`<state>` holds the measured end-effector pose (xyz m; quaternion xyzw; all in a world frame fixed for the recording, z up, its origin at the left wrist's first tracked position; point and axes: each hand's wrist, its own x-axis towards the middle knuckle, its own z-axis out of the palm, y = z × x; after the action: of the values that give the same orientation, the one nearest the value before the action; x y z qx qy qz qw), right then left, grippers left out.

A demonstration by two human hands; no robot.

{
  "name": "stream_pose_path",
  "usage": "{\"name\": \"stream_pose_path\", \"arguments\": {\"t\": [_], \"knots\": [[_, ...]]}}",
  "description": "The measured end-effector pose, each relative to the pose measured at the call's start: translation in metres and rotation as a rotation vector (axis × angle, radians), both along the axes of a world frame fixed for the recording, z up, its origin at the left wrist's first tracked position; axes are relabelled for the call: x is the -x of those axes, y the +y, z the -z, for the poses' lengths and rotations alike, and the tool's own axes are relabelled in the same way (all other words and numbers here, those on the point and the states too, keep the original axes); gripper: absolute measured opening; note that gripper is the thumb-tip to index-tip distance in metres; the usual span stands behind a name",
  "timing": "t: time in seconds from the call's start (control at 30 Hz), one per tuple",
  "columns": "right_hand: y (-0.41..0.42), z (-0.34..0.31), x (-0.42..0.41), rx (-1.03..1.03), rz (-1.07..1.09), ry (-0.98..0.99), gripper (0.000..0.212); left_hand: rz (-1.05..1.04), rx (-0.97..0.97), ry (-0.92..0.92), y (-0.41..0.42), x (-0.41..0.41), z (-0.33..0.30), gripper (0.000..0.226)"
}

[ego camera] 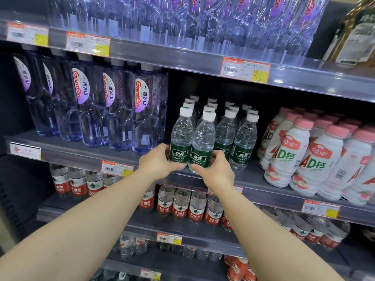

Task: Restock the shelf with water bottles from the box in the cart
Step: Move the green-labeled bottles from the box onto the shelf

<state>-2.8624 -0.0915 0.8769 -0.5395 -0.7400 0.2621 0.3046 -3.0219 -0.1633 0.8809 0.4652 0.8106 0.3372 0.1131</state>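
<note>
Both arms reach in. The left hand (155, 162) curls its fingers round the green label of the front-left water bottle (181, 138), thumb low at the front. The right hand (215, 169) wraps the neighbouring bottle (203, 141) likewise, fingers half closed on its label. Both bottles stand upright, white caps up, at the front edge of the shelf (253, 179), touching side by side. Behind them, more green-label bottles (233, 126) stand in rows toward the back, purple-tinted big bottles (113, 106) left, pink-capped milk drinks (300, 151) right.
</note>
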Motion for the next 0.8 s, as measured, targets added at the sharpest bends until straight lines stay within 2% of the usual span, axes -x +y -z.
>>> {"name": "stream_pose_path", "arguments": {"t": [0.07, 0.6, 0.8], "knots": [[0.000, -0.001, 0.000, -0.001, -0.006, -0.007, 0.068, -0.037, 0.029, 0.047, 0.003, -0.003, 0.000, 0.080], [-0.001, -0.004, -0.003, 0.023, -0.033, -0.024, 0.065, -0.067, 0.045, 0.054, 0.005, -0.008, 0.000, 0.066], [0.005, -0.003, -0.004, 0.006, -0.063, -0.036, 0.068, -0.132, 0.006, 0.097, -0.006, -0.018, 0.007, 0.082]]}}
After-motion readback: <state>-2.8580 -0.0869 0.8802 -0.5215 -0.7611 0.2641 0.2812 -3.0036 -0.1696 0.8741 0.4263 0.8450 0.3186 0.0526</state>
